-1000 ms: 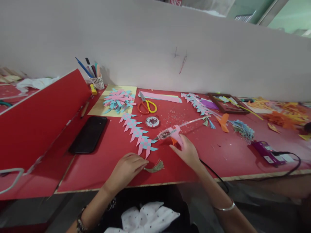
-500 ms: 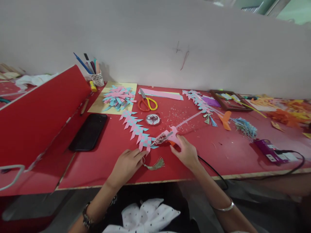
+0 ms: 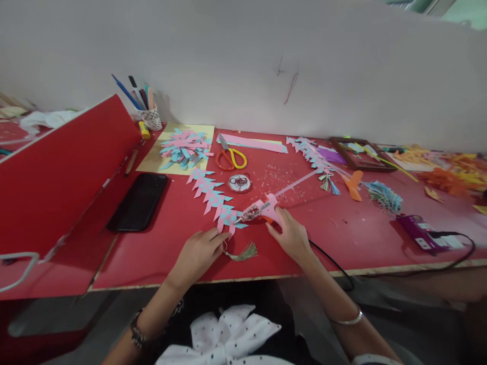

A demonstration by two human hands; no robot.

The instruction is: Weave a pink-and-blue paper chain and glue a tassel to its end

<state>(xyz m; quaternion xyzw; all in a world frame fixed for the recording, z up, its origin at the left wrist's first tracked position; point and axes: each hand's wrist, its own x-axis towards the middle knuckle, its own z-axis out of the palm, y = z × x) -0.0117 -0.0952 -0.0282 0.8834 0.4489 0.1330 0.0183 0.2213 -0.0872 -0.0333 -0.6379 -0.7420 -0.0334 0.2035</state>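
My right hand (image 3: pixel 291 235) grips a pink hot glue gun (image 3: pixel 266 208) with a clear glue stick in its back; the nozzle points left and touches the near end of a woven pink and blue paper strip (image 3: pixel 215 200). My left hand (image 3: pixel 200 252) rests on the red table (image 3: pixel 163 253) and pinches the loop of a greenish tassel (image 3: pixel 243 252) just below that end of the strip.
A black phone (image 3: pixel 137 202) lies left, beside a raised red board (image 3: pixel 57 172). Orange and yellow scissors (image 3: pixel 230 158), a round tin (image 3: pixel 239 183), a pile of paper strips (image 3: pixel 185 148), a pen cup (image 3: pixel 150 117) and a purple power strip (image 3: pixel 418 230) also sit on the table.
The glue gun has moved left and its nozzle has come down to the strip's near end. My left hand has slid forward with the tassel toward that end.
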